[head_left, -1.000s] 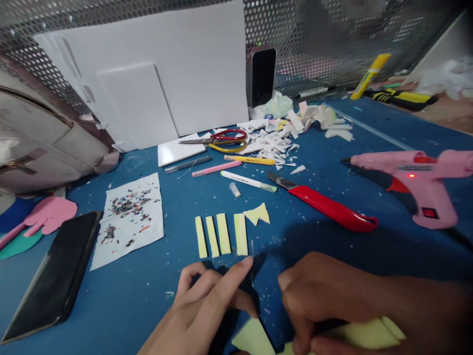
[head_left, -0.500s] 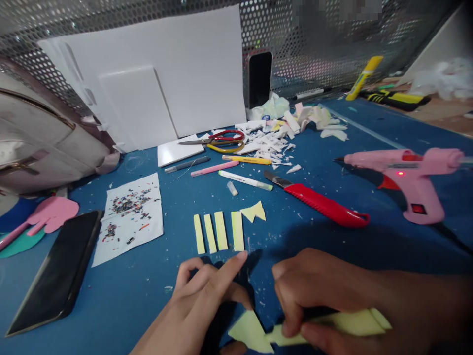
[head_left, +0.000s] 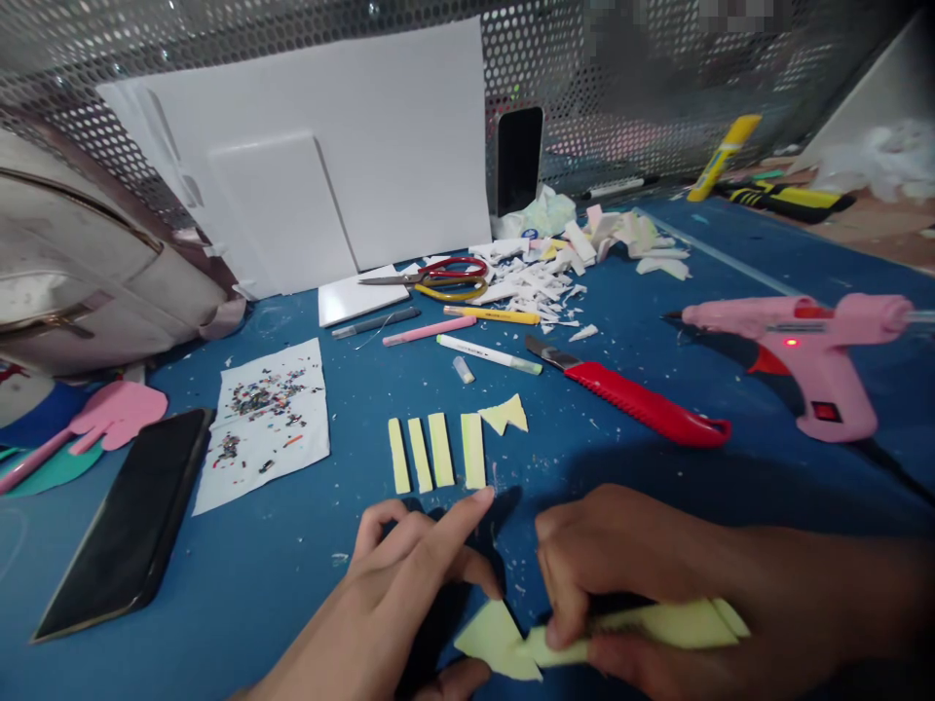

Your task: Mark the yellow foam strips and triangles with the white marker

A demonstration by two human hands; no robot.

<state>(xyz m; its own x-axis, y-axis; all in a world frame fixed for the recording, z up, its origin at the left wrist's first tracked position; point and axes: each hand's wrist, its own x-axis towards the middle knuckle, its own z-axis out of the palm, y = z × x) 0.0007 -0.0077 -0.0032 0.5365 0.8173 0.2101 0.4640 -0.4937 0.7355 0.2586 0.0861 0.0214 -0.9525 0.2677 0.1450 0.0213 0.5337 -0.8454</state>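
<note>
My left hand point(head_left: 409, 584) holds a pale yellow-green triangular foam piece point(head_left: 491, 638) by its edges, thumb below and a finger above, with the index finger stretched forward. In my right hand point(head_left: 614, 565) a longer strip of the same pale green material point(head_left: 679, 623) is pinched between thumb and fingers. The strip's narrow end meets the triangular piece; whether they are joined I cannot tell. Just beyond my left fingertips lie several thin pale green strips point(head_left: 440, 450) in a row, with a notched green piece point(head_left: 505, 416) beside them.
Farther out are a red utility knife point(head_left: 643, 401), scissors point(head_left: 449, 277), several pens point(head_left: 489, 354) and a heap of white scraps point(head_left: 530, 282). A pink glue gun point(head_left: 796, 331) with a lit red light lies right. A black phone point(head_left: 128, 526) and speckled paper point(head_left: 274, 438) are left.
The camera view has shifted slightly, moving the scene a little to the right. Both hands keep their grips, and the strip's end now sits slightly closer over the triangular piece's edge.
</note>
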